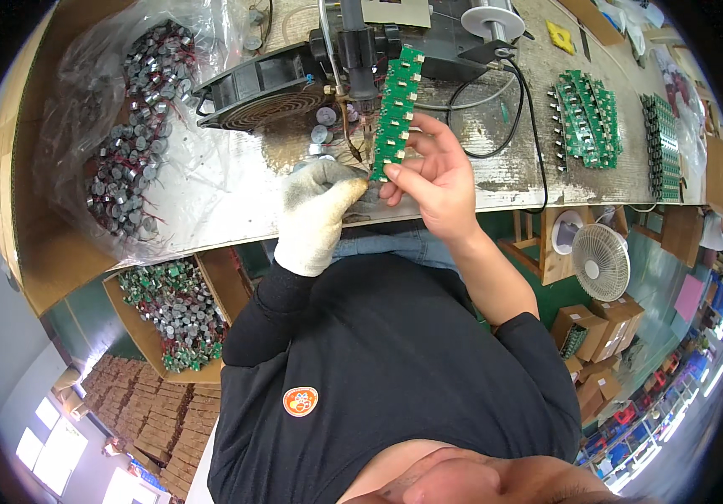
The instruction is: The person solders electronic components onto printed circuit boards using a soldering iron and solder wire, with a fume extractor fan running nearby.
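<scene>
My right hand (439, 181), bare, is closed on a long green circuit board strip (396, 105), thumb on its front near the lower end. The strip stands tilted and carries a row of small pale parts. My left hand (318, 210) wears a whitish work glove. Its thumb and fingers are pinched together at the strip's lower end, and what they hold, if anything, is hidden. Just above the fingertips, left of the strip, a soldering iron (349, 126) points down from a stand. A few small round metal motors (321, 134) lie beside it.
A black fan (269, 91) stands behind my left hand. Many wired motors (130, 155) fill a plastic bag at left. A solder spool (493, 23) stands behind. Stacked green boards (588, 119) lie at right, near a black cable (536, 134). Below left is a box of parts (178, 315).
</scene>
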Demonstrator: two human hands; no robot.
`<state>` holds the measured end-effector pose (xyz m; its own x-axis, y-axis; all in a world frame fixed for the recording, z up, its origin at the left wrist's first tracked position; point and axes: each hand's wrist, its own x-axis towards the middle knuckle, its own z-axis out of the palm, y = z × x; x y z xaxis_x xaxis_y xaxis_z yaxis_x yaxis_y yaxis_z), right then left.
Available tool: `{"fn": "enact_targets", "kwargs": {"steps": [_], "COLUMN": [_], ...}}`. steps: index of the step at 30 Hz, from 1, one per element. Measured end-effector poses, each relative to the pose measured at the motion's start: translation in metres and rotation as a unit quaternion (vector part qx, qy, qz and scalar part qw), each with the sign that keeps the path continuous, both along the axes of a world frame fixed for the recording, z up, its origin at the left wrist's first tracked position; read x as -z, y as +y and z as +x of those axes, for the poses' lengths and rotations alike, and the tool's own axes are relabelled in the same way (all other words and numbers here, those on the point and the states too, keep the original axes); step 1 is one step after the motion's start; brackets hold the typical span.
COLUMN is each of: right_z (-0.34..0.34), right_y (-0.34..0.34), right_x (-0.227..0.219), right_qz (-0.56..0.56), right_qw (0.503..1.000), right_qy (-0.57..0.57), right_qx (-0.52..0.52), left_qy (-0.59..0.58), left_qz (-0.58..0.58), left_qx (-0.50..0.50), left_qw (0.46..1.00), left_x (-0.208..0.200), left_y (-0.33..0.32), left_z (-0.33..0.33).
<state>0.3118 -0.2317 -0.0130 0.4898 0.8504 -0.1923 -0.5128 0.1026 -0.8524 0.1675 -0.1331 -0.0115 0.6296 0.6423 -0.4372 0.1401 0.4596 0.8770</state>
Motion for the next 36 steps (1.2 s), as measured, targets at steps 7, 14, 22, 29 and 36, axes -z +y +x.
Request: {"fn": "enact_targets", "kwargs": {"steps": [7, 14, 22, 29, 36], "right_z": [-0.0006, -0.0014, -0.0027, -0.0044, -0.0040], "right_y": [-0.0023, -0.0040, -0.0042, -0.0043, -0.0044], "right_x": [0.0028, 0.0036, 0.0046, 0.0038, -0.0001], "right_qz": [0.005, -0.004, 0.000, -0.001, 0.004], "right_qw": [1.000, 1.000, 1.000, 1.000, 1.000], "right_qy": [-0.009, -0.010, -0.006, -0.005, -0.003], "right_qx": [0.007, 0.005, 0.002, 0.008, 0.003], "left_qy": [-0.012, -0.011, -0.023, -0.017, 0.000], "left_qz": [-0.022, -0.013, -0.027, -0.069, -0.025], "left_qx": [-0.018, -0.005, -0.038, -0.049, -0.047], "left_qw": [1.000, 1.000, 0.999, 0.996, 0.999], "left_x": [0.0010, 0.0061, 0.0046, -0.0014, 0.0024], "left_y": [-0.0042, -0.0050, -0.0078, -0.0093, -0.0090], "left_z": [0.0014, -0.0023, 0.0002, 0.0013, -0.0006]}}
